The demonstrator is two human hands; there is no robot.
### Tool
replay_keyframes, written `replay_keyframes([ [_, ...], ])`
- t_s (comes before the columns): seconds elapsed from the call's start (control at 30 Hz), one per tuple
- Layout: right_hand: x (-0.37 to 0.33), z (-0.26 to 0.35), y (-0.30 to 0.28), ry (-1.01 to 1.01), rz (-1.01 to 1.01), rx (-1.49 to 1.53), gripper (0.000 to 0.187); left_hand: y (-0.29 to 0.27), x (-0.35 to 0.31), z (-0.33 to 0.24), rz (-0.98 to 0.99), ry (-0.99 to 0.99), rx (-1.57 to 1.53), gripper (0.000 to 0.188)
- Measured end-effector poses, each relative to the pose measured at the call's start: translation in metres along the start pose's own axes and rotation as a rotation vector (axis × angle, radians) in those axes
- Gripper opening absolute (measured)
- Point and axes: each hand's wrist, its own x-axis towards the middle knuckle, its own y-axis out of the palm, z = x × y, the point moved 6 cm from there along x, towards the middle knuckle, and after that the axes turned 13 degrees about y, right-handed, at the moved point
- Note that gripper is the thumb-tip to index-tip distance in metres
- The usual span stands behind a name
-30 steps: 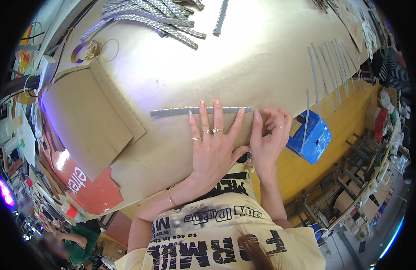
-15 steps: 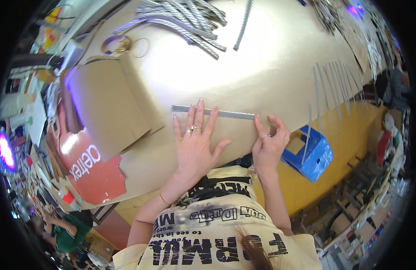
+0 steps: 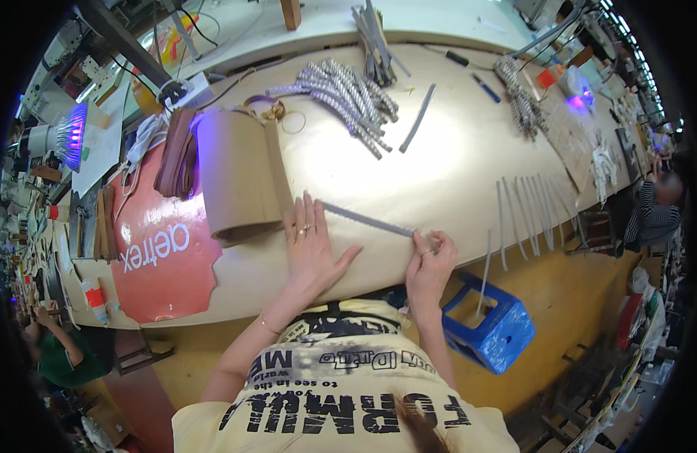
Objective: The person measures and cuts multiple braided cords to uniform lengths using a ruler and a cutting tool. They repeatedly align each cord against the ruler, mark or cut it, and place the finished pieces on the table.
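Observation:
A narrow grey strip (image 3: 367, 219) lies slantwise on the paper-covered table in front of me. My left hand (image 3: 310, 253) is flat, fingers stretched out, at the strip's left end. Whether that end runs under the fingers I cannot tell. My right hand (image 3: 430, 268) pinches the strip's right end between thumb and fingers, close to the table's near edge. Beyond the hands lies a pile of silvery braided strips (image 3: 344, 94), with a single dark grey strip (image 3: 418, 119) to its right.
A curled brown sheet (image 3: 239, 177) stands left of my left hand, beside a red sheet (image 3: 163, 264). Several thin strips (image 3: 529, 215) hang over the table's right edge. A blue stool (image 3: 495, 332) stands below it. Silvery braids (image 3: 522, 102) lie at the far right.
The view has shifted, showing more of the table's far side. My left hand has moved toward the strip's left end, which no longer shows past the fingers. My right hand keeps its pinch.

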Motion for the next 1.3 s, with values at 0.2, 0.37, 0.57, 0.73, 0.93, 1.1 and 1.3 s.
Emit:
replay_keyframes([
  [0.2,0.014,0.031,-0.008,-0.18,-0.042,0.098,0.033,0.0,-0.003,0.001,-0.063,0.001,-0.041,0.107],
  [0.37,0.02,0.049,0.017,-0.121,0.23,-0.054,0.038,-0.003,-0.008,0.002,-0.12,0.017,-0.048,0.095],
  [0.57,0.031,0.045,0.025,0.037,0.53,-0.036,0.027,-0.006,-0.01,0.001,-0.161,0.011,-0.1,0.087],
  [0.73,0.079,0.043,-0.001,0.19,0.345,0.492,0.022,-0.005,-0.009,0.001,-0.111,0.005,-0.107,0.085],
  [0.93,0.172,0.033,0.002,0.32,0.165,0.61,0.038,-0.001,-0.012,0.004,-0.117,-0.03,-0.16,0.083],
  [1.1,0.2,0.061,0.021,0.086,-0.077,0.118,0.04,-0.004,-0.013,0.007,-0.115,-0.036,-0.155,0.078],
  [1.3,0.178,0.128,0.085,-0.282,0.112,0.115,0.029,-0.002,-0.015,0.007,-0.152,-0.015,-0.163,0.071],
])
